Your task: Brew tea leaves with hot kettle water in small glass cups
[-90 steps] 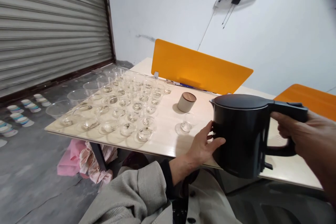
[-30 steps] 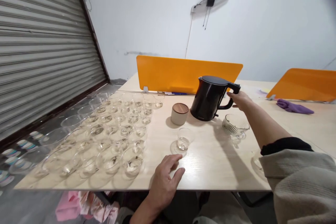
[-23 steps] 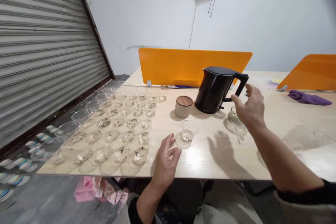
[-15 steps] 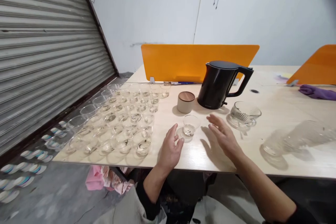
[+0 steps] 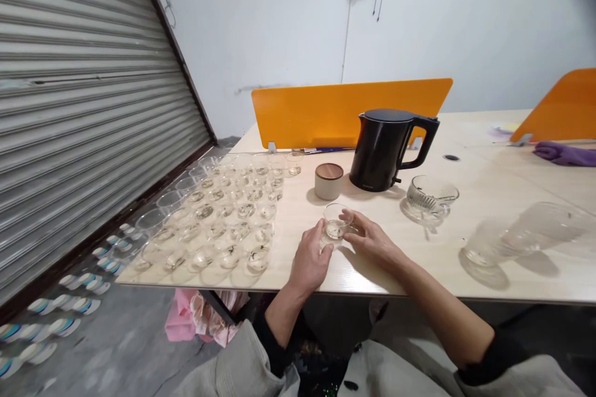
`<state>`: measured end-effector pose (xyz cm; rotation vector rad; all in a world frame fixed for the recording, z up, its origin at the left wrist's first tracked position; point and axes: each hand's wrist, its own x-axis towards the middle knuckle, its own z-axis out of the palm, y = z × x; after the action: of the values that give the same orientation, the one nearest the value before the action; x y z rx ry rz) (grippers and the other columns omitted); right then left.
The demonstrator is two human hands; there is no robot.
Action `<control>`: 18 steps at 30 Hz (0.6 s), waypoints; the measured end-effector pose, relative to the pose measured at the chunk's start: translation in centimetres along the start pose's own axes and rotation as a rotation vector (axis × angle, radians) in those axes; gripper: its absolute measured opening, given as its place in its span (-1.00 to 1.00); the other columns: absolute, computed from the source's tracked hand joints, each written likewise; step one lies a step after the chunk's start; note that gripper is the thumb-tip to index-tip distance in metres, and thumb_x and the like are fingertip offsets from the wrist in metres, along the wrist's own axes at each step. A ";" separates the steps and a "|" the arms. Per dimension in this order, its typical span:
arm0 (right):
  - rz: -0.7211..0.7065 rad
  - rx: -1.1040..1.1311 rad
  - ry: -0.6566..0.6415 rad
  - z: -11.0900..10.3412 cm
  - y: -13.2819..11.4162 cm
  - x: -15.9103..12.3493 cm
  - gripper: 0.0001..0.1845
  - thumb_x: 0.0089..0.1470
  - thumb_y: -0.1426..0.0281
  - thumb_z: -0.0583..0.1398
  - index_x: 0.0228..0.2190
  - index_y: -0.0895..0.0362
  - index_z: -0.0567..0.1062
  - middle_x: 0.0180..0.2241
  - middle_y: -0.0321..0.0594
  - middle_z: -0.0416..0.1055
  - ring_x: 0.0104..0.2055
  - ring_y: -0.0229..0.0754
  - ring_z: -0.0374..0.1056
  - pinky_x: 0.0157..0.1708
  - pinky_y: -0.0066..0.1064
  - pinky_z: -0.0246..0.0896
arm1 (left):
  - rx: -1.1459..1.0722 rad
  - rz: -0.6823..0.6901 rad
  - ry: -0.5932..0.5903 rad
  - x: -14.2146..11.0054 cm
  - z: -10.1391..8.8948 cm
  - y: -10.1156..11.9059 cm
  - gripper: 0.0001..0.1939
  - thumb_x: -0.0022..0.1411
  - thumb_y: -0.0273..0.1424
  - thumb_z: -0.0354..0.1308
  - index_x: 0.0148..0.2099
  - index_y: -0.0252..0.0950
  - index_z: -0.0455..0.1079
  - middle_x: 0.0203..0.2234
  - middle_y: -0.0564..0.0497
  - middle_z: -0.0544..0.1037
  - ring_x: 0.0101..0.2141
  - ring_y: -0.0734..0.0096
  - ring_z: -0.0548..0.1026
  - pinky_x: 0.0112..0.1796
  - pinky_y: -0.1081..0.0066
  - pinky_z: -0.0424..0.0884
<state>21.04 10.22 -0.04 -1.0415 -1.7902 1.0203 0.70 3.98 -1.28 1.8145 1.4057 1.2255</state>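
A small clear cup [image 5: 336, 223] with a little clear liquid and dark bits at its bottom stands on the table in front of me. My right hand [image 5: 370, 240] curls its fingers and thumb around the cup's right side. From the left, my left hand [image 5: 310, 257] holds its fingertips and thumb against the other side. Just behind the cup is a pale round canister [image 5: 328, 186] with a brown wood-look lid. A black electric kettle [image 5: 379, 152] stands behind it to the right.
Many similar clear cups [image 5: 216, 229] stand in rows on the left. At right are a ribbed glass pitcher [image 5: 431, 192] and a lying stack of clear cups [image 5: 526, 236]. An orange divider [image 5: 307, 115] and a purple cloth [image 5: 565, 153] lie farther back.
Both hands have come inward from either side of the small cup and now touch it. The right hand moved left and its fingers closed in. The camera view has shifted slightly.
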 end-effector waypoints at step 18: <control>-0.015 -0.080 0.128 -0.7 0.1 -1.6 -0.34 0.10 0.26 0.30 0.24 -0.06 0.41 0.29 -0.04 0.36 0.29 0.12 0.32 0.28 0.06 0.23 | 0.006 0.016 0.103 -0.9 0.1 -0.8 -0.38 0.32 -0.42 0.09 0.42 -0.26 0.23 0.28 -0.18 0.43 0.29 0.11 0.36 0.31 0.06 0.28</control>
<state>22.19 8.95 -0.25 -1.1157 -1.7439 0.8597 0.41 3.39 -2.32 1.7922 1.4544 1.3417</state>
